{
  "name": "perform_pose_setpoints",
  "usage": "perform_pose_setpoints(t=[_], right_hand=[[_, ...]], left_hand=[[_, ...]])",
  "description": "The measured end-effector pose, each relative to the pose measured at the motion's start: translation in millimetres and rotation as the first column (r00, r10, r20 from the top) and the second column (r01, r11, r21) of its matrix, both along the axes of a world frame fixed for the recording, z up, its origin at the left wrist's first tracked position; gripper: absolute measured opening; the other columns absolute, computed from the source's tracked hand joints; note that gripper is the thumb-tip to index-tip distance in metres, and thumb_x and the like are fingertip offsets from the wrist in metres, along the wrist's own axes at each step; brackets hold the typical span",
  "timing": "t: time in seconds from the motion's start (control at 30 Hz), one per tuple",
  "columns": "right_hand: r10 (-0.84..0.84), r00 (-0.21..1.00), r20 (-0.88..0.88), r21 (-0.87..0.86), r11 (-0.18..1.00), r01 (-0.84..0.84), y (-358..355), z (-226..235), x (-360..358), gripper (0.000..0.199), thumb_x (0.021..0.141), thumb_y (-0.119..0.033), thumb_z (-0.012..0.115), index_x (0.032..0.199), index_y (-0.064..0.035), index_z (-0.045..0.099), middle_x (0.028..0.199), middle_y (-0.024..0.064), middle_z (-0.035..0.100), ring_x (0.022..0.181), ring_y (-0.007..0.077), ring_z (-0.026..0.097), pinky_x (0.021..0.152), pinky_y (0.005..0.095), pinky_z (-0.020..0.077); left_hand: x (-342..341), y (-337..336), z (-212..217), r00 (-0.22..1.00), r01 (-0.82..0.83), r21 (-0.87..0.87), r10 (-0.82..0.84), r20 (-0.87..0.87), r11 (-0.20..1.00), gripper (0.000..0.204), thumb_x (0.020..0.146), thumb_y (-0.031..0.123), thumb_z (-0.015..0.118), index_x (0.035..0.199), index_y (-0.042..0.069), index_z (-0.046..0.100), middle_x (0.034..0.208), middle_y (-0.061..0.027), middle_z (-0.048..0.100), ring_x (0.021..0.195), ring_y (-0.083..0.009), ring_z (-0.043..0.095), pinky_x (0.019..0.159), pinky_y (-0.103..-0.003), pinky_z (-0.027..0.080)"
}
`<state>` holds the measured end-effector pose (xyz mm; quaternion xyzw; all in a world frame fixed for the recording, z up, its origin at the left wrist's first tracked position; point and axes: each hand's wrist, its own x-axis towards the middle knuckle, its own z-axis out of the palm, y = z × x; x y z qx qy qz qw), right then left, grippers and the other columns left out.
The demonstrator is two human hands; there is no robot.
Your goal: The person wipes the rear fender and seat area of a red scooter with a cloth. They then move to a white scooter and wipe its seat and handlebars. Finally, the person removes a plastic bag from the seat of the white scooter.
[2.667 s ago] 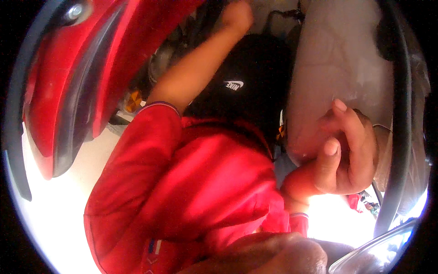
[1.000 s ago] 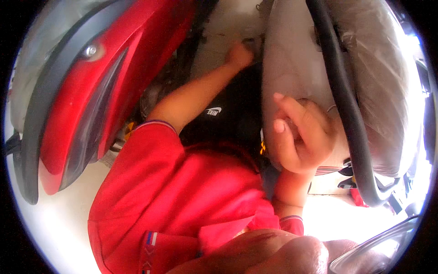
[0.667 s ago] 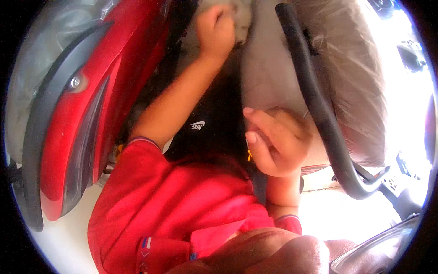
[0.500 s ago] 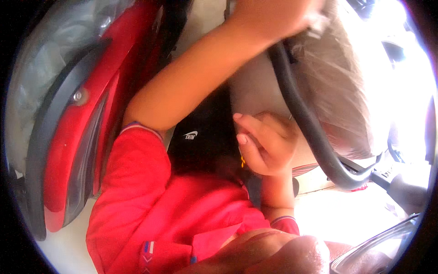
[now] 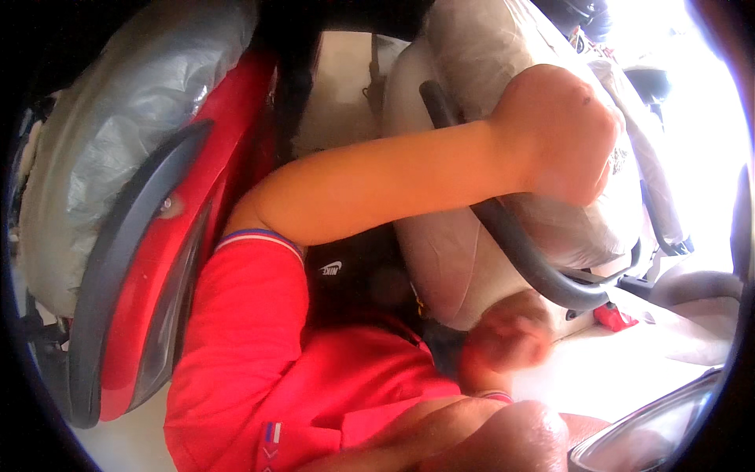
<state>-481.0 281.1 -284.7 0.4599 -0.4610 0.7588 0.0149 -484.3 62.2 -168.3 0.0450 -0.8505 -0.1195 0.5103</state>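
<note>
My left arm reaches across to the right. My left hand (image 5: pixel 562 134) is curled into a fist over a plastic-wrapped seat (image 5: pixel 464 47); its fingertips face away, so whatever it grips is hidden. Below its wrist runs a curved black bar (image 5: pixel 535 275). My right hand (image 5: pixel 515 334) is low, near my body, blurred by motion and beside the lower end of a beige panel (image 5: pixel 448 267). Its fingers are too smeared to read.
On the left stands a red body panel (image 5: pixel 138 330) with a dark grey curved trim (image 5: pixel 106 275) and a bolt. Behind it is another plastic-wrapped seat (image 5: pixel 149 102). A small red object (image 5: pixel 613 317) lies by the bar's lower end. Strong glare washes out the right side.
My left hand has come down and to the right, from the top edge to over the wrapped seat. My right hand has dropped lower, and the view has shifted.
</note>
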Motion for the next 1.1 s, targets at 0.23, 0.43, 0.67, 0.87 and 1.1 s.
perform_pose_setpoints(t=[0.23, 0.43, 0.67, 0.87, 1.1], right_hand=[[-0.556, 0.696, -0.454, -0.317, 0.831, 0.457, 27, 112, -111, 0.019, 0.084, -0.011, 0.046, 0.074, 0.0005, 0.057, 0.062, 0.0120, 0.049, 0.054, 0.0214, 0.047, 0.054, 0.0315, 0.0395], [-0.448, 0.580, -0.680, -0.269, 0.889, 0.371, 19, 164, -137, 0.024, 0.084, -0.015, 0.044, 0.075, 0.0022, 0.058, 0.064, 0.0146, 0.053, 0.058, 0.0239, 0.050, 0.059, 0.0347, 0.0408], [-0.403, 0.564, -0.721, -0.250, 0.910, 0.330, 22, 169, -137, 0.031, 0.084, -0.021, 0.043, 0.077, 0.0042, 0.059, 0.067, 0.0175, 0.057, 0.062, 0.0269, 0.053, 0.064, 0.0383, 0.0424], [-0.343, 0.623, -0.703, -0.184, 0.934, 0.305, 24, 181, -145, 0.037, 0.083, -0.025, 0.041, 0.079, 0.0060, 0.061, 0.070, 0.0201, 0.061, 0.066, 0.0295, 0.056, 0.069, 0.0414, 0.0437], [-0.210, 0.762, -0.613, 0.095, 0.937, 0.335, 45, 231, -162, 0.045, 0.083, -0.030, 0.039, 0.080, 0.0080, 0.062, 0.073, 0.0230, 0.065, 0.071, 0.0324, 0.059, 0.075, 0.0451, 0.0453]], left_hand=[[27, 13, 15, 0.985, 0.172, -0.030, -0.171, 0.037, 0.985, 0.013, 0.062, 0.021, 0.061, 0.063, 0.008, 0.064, 0.059, -0.0152, 0.062, 0.057, -0.0318, 0.063, 0.053, -0.043, 0.047], [2, 7, -9, 0.976, 0.060, -0.024, -0.064, -0.207, 0.998, 0.013, 0.060, 0.013, 0.056, 0.070, 0.006, 0.061, 0.062, -0.0151, 0.057, 0.057, -0.0362, 0.056, 0.054, -0.047, 0.045], [-2, -2, -10, 0.957, 0.106, 0.038, -0.091, -0.274, 0.994, 0.015, 0.060, 0.005, 0.050, 0.071, 0.004, 0.060, 0.062, -0.0152, 0.055, 0.054, -0.0364, 0.052, 0.052, -0.043, 0.043], [-5, -17, 3, 0.947, 0.038, 0.124, 0.004, -0.320, 0.992, 0.018, 0.064, 0.003, 0.046, 0.074, 0.002, 0.061, 0.066, -0.0186, 0.057, 0.060, -0.0369, 0.057, 0.057, -0.040, 0.047], [-1, 0, -14, 0.981, -0.134, 0.308, 0.171, -0.094, 0.942, 0.020, 0.065, 0.004, 0.044, 0.077, 0.000, 0.058, 0.070, -0.0183, 0.056, 0.060, -0.0387, 0.053, 0.057, -0.042, 0.046]])
